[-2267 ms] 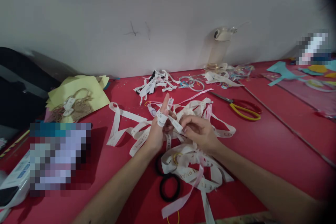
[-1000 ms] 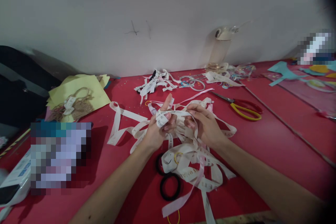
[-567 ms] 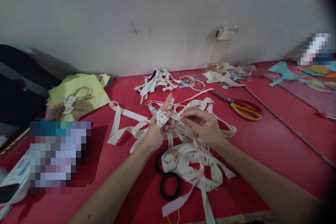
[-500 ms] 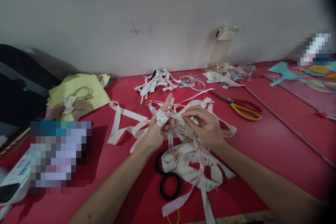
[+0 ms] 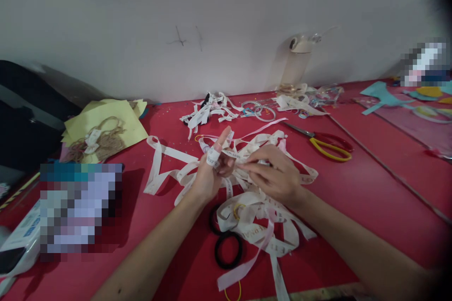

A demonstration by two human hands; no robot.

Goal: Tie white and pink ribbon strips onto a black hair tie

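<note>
A white printed ribbon [image 5: 213, 156] is wrapped around the raised thumb of my left hand [image 5: 209, 174], whose other fingers are curled in. From there a strip runs across to my right hand [image 5: 277, 174], which pinches it between thumb and fingers. Below and around both hands lies a loose tangle of white ribbon [image 5: 252, 216] with printed letters. A pale pink ribbon [image 5: 243, 270] trails across its front. Two black rings [image 5: 229, 250] lie beside the tangle, one partly under it.
Scissors [image 5: 326, 146] with red and yellow handles lie right of the ribbons. Behind are ribbon scraps [image 5: 212, 110] and a clear bottle [image 5: 297, 63] against the wall. Yellow paper with twine [image 5: 109, 138] sits at left. Blue paper cut-outs [image 5: 383, 96] lie at far right on the red table [image 5: 360, 225].
My right hand has turned slightly and the strip between the hands now lies differently. The ribbon on my left thumb has shifted a little to the left.
</note>
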